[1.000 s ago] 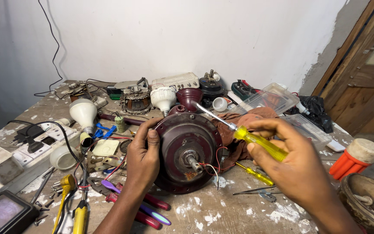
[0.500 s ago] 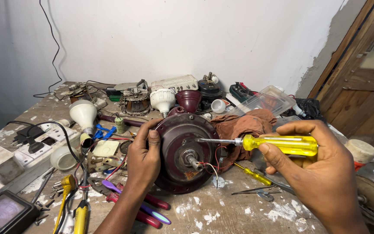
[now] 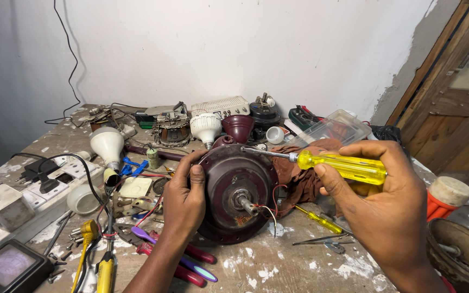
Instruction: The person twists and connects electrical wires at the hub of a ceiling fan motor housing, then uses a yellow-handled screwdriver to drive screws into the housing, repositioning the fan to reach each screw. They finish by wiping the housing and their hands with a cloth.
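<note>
A dark red round fan motor (image 3: 234,190) stands on edge on the workbench, its shaft and loose wires facing me. My left hand (image 3: 184,199) grips its left rim and holds it upright. My right hand (image 3: 386,203) holds a screwdriver with a clear yellow handle (image 3: 343,166) almost level. The metal tip touches the motor's upper rim. A brown cloth (image 3: 299,176) lies bunched behind the motor, under the screwdriver.
White bulbs (image 3: 107,144), a power strip (image 3: 55,182), a meter (image 3: 6,266), pliers and several small screwdrivers crowd the left of the bench (image 3: 278,271). An orange and white spool (image 3: 445,198) and a round metal part (image 3: 462,252) sit right. A wooden door (image 3: 451,103) stands at the right.
My right hand has swung the screwdriver from a downward slant to nearly level and drawn it right, its tip staying at the motor's upper rim. My left hand has stayed on the rim.
</note>
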